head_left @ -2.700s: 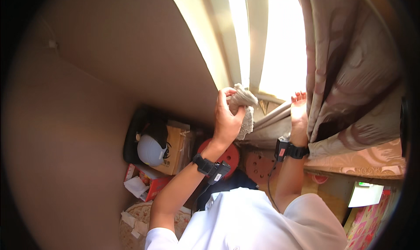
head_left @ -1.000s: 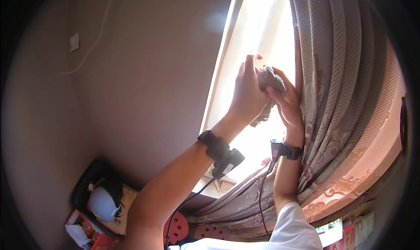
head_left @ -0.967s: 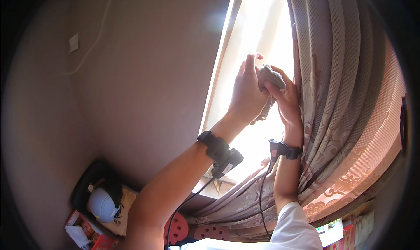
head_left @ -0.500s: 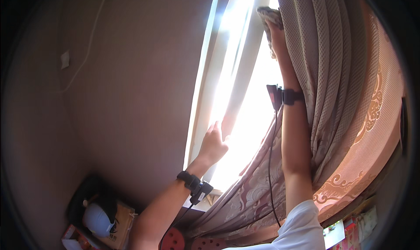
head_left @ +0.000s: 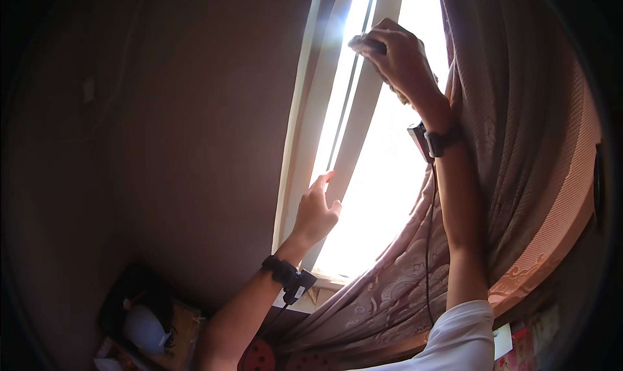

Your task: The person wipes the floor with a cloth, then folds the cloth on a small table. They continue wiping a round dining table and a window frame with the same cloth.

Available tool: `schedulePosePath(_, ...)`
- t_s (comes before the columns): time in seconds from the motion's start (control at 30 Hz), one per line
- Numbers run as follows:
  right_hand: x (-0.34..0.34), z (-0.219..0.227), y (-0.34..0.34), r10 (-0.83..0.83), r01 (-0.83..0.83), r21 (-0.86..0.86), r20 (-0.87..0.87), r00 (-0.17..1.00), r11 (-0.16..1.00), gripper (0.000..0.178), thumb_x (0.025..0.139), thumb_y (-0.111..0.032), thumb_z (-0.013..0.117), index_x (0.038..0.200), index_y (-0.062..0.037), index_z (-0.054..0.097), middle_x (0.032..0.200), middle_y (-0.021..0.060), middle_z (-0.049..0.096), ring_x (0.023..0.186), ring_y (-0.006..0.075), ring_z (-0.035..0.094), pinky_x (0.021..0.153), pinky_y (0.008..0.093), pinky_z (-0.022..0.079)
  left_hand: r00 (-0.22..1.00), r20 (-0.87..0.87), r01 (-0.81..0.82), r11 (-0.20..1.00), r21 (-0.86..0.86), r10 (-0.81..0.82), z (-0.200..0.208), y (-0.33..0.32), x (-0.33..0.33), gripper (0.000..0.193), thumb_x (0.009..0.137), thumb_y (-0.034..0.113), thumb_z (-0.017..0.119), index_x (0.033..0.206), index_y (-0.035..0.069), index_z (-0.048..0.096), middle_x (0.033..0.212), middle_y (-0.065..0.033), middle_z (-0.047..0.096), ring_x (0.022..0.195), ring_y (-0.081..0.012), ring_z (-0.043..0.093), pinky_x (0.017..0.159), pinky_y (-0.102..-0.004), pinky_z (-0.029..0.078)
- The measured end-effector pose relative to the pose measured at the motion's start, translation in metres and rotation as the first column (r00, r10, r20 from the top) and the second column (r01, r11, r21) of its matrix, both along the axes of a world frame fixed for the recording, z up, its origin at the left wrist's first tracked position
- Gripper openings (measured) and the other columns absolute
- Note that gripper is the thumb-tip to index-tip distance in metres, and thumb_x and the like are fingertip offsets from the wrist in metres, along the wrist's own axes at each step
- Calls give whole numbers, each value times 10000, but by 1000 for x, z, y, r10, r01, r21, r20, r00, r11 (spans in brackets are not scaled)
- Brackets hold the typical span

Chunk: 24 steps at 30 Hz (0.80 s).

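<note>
My right hand [head_left: 402,59] is raised high, its fingers closed round a crumpled dark cloth [head_left: 368,44] that lies against the window frame [head_left: 363,105]. Part of the cloth hangs below the palm, over the bright pane. Lower down, my left hand [head_left: 317,209] rests at the same frame bar with its fingers stretched out and nothing in them. Glare washes out the glass [head_left: 389,176] behind both hands. Each wrist wears a black strap with a small device and a cable.
A grey-mauve patterned curtain [head_left: 513,144] hangs gathered at the right, beside my right arm, with an orange patterned border [head_left: 545,254]. A dark wall [head_left: 182,144] fills the left. At lower left stands a black container [head_left: 123,293] beside a pale rounded object [head_left: 144,329] and a cardboard box [head_left: 185,335].
My right hand has swung left with the cloth, from the curtain edge onto the frame bar, and the curtain has shifted right. My left hand stays almost in place.
</note>
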State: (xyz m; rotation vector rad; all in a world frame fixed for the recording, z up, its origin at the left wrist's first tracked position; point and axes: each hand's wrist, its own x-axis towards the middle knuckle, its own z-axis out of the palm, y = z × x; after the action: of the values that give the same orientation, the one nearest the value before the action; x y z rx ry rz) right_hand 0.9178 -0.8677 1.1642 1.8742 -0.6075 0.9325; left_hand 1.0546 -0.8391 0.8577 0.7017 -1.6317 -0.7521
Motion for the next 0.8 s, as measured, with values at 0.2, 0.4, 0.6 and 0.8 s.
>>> schedulePosePath(0.2, 11, 32, 9, -82, 93, -183, 69, 994, 979, 263, 942, -238, 768, 1077, -13, 760, 1095, 112, 736, 973, 272, 742, 905, 367, 596, 1000, -13, 21, 999, -33, -22, 3, 9, 12, 609, 872, -14, 616, 1462, -46, 467, 1481, -282, 541, 1401, -424, 513, 1208, -455, 394)
schedulePosePath(0.4, 12, 9, -3, -66, 65, -78, -18, 998, 995, 320, 910, -257, 804, 1129, -46, 704, 1061, 73, 677, 907, 255, 714, 821, 383, 594, 1000, 3, -28, 995, -99, 28, 6, 10, 11, 596, 879, -19, 609, 1455, -41, 460, 1468, -277, 547, 1399, -425, 510, 1204, -461, 400)
schedulePosePath(0.6, -3, -10, 22, -169, 169, -19, -6, 986, 985, 302, 878, -236, 826, 1104, -78, 702, 954, 77, 623, 855, 253, 683, 779, 380, 586, 970, -74, -241, 872, -427, 231, 62, 32, -10, 526, 962, 82, 613, 1446, -25, 437, 1473, -238, 435, 1363, -401, 493, 1140, -481, 444)
schedulePosePath(0.8, 27, -14, 41, 137, -323, 544, 354, 925, 774, 157, 941, -146, 680, 969, -20, 770, 856, 97, 739, 726, 183, 673, 641, 318, 533, 868, -272, -462, 472, -751, 417, 155, -31, -18, 807, 938, 84, 727, 1572, -42, 244, 1604, -307, 241, 1445, -473, 367, 1166, -530, 406)
